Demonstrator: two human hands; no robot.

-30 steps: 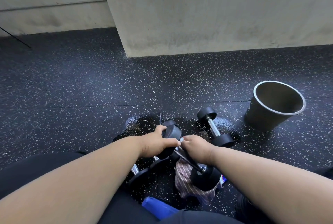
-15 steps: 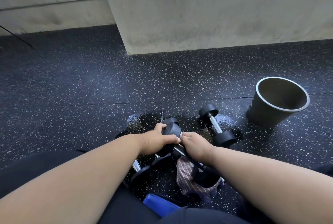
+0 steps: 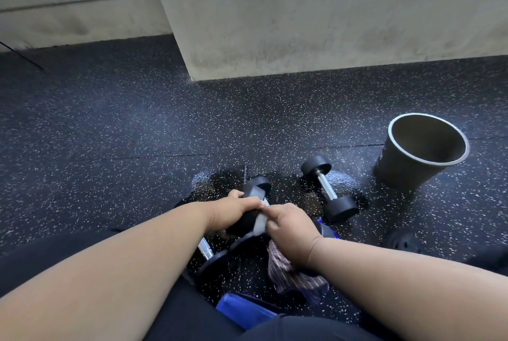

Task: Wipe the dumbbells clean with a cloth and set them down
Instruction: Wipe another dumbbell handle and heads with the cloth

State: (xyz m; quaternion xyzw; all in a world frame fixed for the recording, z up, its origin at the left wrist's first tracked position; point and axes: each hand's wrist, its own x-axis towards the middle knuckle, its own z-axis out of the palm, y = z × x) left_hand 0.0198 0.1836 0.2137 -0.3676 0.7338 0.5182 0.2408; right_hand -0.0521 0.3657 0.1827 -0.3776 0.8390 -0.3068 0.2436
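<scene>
My left hand (image 3: 229, 211) grips the near black head of a small dumbbell (image 3: 254, 189) held just above the floor. My right hand (image 3: 291, 228) is curled around its chrome handle, with a striped brownish cloth (image 3: 286, 272) hanging from under the palm. A second black dumbbell (image 3: 328, 189) lies on the wet floor to the right, untouched. Under my left wrist lies a third dumbbell (image 3: 211, 258), mostly hidden.
A dark bucket (image 3: 417, 154) with a pale rim stands at the right. The speckled black rubber floor (image 3: 123, 134) is wet around the dumbbells. A concrete pillar (image 3: 302, 24) rises ahead. A blue object (image 3: 244, 310) sits by my lap, and a dark shoe (image 3: 402, 241) lies at the right.
My right hand has slid up the handle toward my left hand, so the two hands now meet. The held dumbbell has shifted slightly.
</scene>
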